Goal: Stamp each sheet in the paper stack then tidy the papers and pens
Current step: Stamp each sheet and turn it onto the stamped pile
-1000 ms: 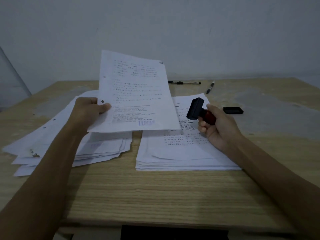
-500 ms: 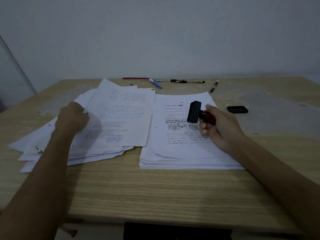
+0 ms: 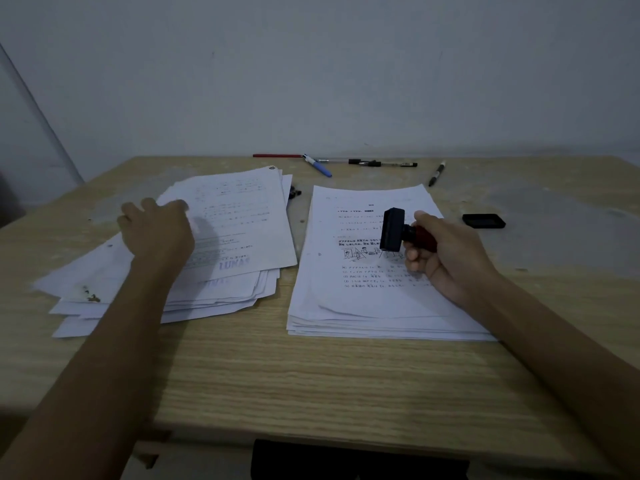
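The right hand (image 3: pixel 446 254) is clenched around the red handle of the stamp (image 3: pixel 393 229), holding it sideways so its dark block faces left, lifted off the paper rather than pressed down. Directly beneath that grip lies the neat paper stack (image 3: pixel 374 292), its top sheet printed with text and small drawings and showing no stamp mark where it is visible; keeping the stamp raised here likely readies it for this sheet. To the right of the grip, beyond the stack's edge, sits the ink pad (image 3: pixel 483 221), close enough for re-inking.

Well to the left of the stamp, the left hand (image 3: pixel 156 230) rests on the loose stamped pile (image 3: pixel 214 244), fingers spread and relaxed, grasping nothing; it seems to be settling the top sheet, which bears a blue mark near its lower edge. That pile is fanned and untidy, so squaring it looks like a later job.

Beyond both hands, near the table's far edge, lie the pens: a red pen (image 3: pixel 277 155), a blue pen (image 3: pixel 318 167), a black pen (image 3: pixel 381 163) and 1 marker (image 3: pixel 437 173), scattered and not yet gathered.

The table (image 3: pixel 311 375) is pale wood grain with greyish worn patches, set against a plain bare wall (image 3: pixel 311 81) in dim light.
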